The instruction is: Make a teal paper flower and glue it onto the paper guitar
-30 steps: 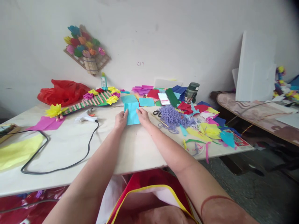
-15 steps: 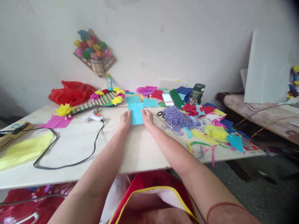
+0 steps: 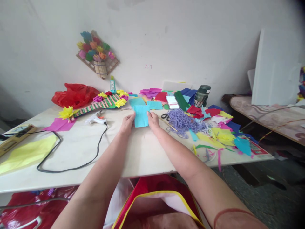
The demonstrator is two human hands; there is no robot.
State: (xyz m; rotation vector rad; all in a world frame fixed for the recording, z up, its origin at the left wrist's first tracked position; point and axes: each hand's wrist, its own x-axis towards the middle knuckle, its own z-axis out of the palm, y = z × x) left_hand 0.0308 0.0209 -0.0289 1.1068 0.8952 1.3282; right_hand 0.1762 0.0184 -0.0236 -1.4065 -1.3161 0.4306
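At the centre of the frame, one blue sheet [image 3: 141, 119], gripped by two hands: left hand [image 3: 128, 124] closed on the left edge, right hand [image 3: 153, 120] pinching the right edge, thumb on the near face, other fingers mostly hidden. Impossible to tell any contact with the table [image 3: 145, 156] below. Just behind, two other blue sheets [image 3: 156, 105]. Left of centre, one glue gun [image 3: 94, 119] with one black cord [image 3: 98, 147]; above, one green board [image 3: 105, 103] with at least four yellow flowers [image 3: 67, 112], one bottle [image 3: 112, 84] behind. Upper left, one red bag [image 3: 73, 95]. Right of centre, one pair of scissors [image 3: 164, 116], touching or just beside one yarn heap [image 3: 179, 121]; farther up, one flask [image 3: 202, 94]. At right, coloured scraps [image 3: 222, 136], too overlapped to count.
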